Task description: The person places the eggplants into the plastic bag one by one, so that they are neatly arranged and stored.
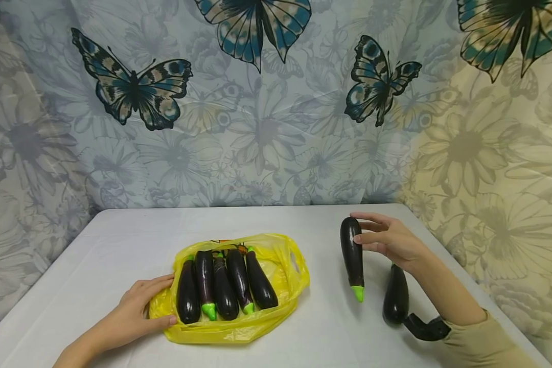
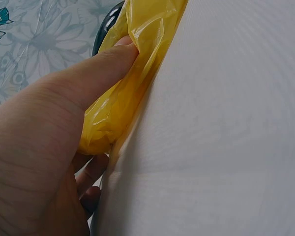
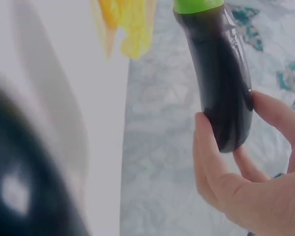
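In the head view a yellow plastic bag [image 1: 232, 333] lies on the table with several dark eggplants [image 1: 224, 289] side by side on it, some with green stem ends toward me. My left hand [image 1: 135, 313] holds the bag's left end, thumb at the front; the left wrist view shows the thumb [image 2: 101, 73] on the crumpled plastic. On the right, my right hand [image 1: 391, 239] pinches the blunt end of another eggplant [image 1: 352, 255], whose green stem end points down. The right wrist view shows this eggplant [image 3: 221, 78] between thumb and fingers.
Beside my right forearm lie one more eggplant [image 1: 396, 296] and a dark curved one [image 1: 426, 328], partly covered by the sleeve. A white cloth covers the table [image 1: 142, 230]. Behind it hangs a fabric backdrop [image 1: 267, 153] with butterflies and flowers.
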The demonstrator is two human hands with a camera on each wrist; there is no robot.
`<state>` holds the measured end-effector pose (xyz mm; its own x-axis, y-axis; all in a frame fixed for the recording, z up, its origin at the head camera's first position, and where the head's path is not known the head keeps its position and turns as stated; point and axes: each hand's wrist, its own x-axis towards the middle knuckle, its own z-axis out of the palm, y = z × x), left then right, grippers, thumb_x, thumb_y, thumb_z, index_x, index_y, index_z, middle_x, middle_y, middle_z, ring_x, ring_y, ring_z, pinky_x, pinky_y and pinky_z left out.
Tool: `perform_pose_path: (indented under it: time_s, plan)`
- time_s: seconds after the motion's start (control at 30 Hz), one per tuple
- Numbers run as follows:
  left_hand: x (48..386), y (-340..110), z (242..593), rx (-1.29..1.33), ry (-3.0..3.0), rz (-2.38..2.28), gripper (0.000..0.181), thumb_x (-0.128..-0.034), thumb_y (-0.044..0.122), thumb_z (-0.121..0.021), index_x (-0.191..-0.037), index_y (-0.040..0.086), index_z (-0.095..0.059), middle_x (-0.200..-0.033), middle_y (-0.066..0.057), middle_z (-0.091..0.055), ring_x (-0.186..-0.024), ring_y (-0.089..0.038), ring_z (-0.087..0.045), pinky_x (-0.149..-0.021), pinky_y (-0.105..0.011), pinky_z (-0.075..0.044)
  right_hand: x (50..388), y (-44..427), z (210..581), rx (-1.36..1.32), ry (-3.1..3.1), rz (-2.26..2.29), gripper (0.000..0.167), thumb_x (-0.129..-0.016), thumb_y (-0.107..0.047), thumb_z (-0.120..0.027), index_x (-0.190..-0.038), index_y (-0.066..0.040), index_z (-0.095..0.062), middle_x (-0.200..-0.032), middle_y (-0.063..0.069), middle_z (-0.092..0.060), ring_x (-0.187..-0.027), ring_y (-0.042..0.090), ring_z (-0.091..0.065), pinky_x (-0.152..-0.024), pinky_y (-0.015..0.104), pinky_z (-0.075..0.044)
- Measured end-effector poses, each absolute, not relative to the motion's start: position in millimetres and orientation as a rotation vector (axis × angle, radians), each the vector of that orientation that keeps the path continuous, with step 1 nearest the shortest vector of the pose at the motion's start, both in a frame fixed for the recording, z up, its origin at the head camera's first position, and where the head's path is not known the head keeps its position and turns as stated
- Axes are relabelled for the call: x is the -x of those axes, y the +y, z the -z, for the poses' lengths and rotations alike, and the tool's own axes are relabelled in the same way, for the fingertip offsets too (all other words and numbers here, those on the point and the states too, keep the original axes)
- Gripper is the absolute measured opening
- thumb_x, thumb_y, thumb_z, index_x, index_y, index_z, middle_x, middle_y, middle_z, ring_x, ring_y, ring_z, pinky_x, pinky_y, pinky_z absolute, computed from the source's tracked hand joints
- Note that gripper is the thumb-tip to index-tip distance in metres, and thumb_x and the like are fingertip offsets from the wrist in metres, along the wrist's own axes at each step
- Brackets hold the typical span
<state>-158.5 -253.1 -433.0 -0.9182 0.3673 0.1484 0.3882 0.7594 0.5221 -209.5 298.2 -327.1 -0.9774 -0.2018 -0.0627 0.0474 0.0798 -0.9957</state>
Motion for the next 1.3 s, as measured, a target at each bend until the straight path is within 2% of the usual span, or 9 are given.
perform_pose_path:
  time_s: [0.2,0.47,1.3]
  plan:
    - [159,-253,434,0.637,-2.902,0.869,0.081,-0.0801,0.056,-0.075,-0.143,0.012,-0.051,-0.144,-0.006,-0.047,-0.119,-0.026,-0.039,-0.091,-0.064,-0.036,209,275,326,0.188,2.119,2.029,0.069,-0.081,0.001,-0.077,-0.143,-0.002,-0.047,-0.145,0.023,-0.038,-0.11,0.028,-0.06,-0.091,0.039,-0.051]
    - [159,-253,434,0.631,-2.901,0.866,0.082,-0.0797,0.057,-0.075,-0.143,0.012,-0.051,-0.144,-0.006,-0.048,-0.119,-0.026,-0.039,-0.091,-0.064,-0.035,211,253,329,0.189,2.093,2.043,0.071,-0.08,0.002,-0.077,-0.144,-0.001,-0.046,-0.144,0.022,-0.04,-0.109,0.031,-0.061,-0.09,0.041,-0.051]
    - [158,-254,434,0.641,-2.889,0.868,0.08,-0.0799,0.056,-0.075,-0.143,0.012,-0.052,-0.143,-0.005,-0.048,-0.119,-0.026,-0.039,-0.091,-0.063,-0.035,205,208,331,0.242,2.057,2.025,0.068,-0.076,-0.001,-0.081,-0.139,-0.006,-0.054,-0.139,0.018,-0.047,-0.112,0.035,-0.058,-0.089,0.044,-0.051]
